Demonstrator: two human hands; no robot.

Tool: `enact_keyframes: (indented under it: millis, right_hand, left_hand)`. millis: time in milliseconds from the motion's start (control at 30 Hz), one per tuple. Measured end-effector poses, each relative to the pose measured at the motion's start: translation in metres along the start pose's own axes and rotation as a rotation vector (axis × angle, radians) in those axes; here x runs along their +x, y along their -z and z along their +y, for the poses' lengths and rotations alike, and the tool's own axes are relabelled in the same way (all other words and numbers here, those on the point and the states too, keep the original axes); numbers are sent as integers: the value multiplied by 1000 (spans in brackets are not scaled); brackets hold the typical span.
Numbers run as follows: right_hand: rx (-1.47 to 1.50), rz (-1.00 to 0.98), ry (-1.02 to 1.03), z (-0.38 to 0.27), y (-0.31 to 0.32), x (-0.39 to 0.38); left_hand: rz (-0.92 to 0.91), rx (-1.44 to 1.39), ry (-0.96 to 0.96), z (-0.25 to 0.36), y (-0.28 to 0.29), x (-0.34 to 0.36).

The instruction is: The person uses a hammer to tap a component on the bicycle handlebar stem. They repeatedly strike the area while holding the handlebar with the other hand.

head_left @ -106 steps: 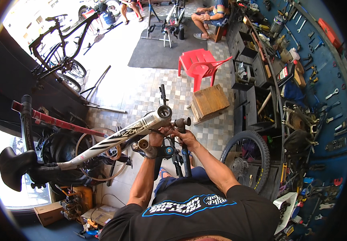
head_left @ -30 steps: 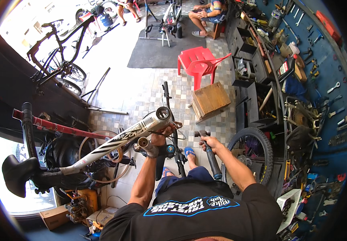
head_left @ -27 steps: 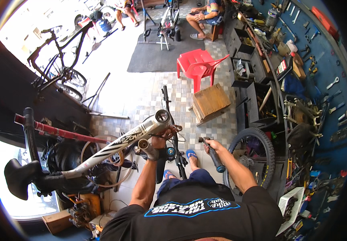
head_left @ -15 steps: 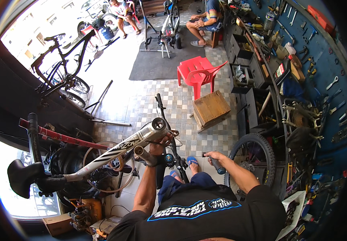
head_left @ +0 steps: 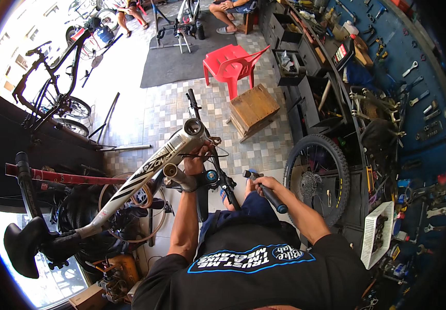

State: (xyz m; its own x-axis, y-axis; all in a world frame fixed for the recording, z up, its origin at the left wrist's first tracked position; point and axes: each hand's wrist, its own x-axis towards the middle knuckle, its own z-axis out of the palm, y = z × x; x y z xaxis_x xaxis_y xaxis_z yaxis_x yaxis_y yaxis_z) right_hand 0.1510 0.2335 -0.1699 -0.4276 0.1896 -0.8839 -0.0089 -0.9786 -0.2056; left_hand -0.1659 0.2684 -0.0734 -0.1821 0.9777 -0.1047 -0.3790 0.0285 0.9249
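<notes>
A silver bicycle frame (head_left: 153,163) with black lettering slants across the left, its open head tube (head_left: 193,126) toward the middle. My left hand (head_left: 196,161) is closed at the lower side of the head tube, its fingers partly hidden. Just nearer, over my left forearm, is a fork with a bare steerer tube (head_left: 171,172) and a blue cap (head_left: 211,175). The handlebar (head_left: 197,108) hangs beyond, with cables around it. In my right hand (head_left: 265,184) is a hammer, gripped close to its small head; its dark handle (head_left: 273,199) points back toward me.
A wooden stool (head_left: 254,109) and a red plastic chair (head_left: 229,62) stand ahead. To the right are a wheel (head_left: 318,178), a bench with drawers (head_left: 318,101), and a white basket (head_left: 378,235). A black saddle (head_left: 22,243) is at left. Two people sit farther off.
The view has shifted, so the surroundings sit farther left and higher. My right hand has moved inward with the hammer, and its head now shows. My left hand keeps its place at the frame.
</notes>
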Motion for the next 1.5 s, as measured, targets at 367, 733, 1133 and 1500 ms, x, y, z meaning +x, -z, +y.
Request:
enact_keyframes:
  millis: [367,733,1133,1500]
  right_hand:
    - [262,-389,55,-15,-84,-16]
    - [249,-522,106,-26,-112,-29]
    - [275,-451,78,-14,-117,-3]
    - [221,-420,50,-4,-96,-1]
  left_hand:
    - [24,81,-22,7,5,-2]
    - [-14,5,-57,1,8,1]
    - [27,-58,-60,-2,7,0]
    - [-4,20,-88,-8,13,-2]
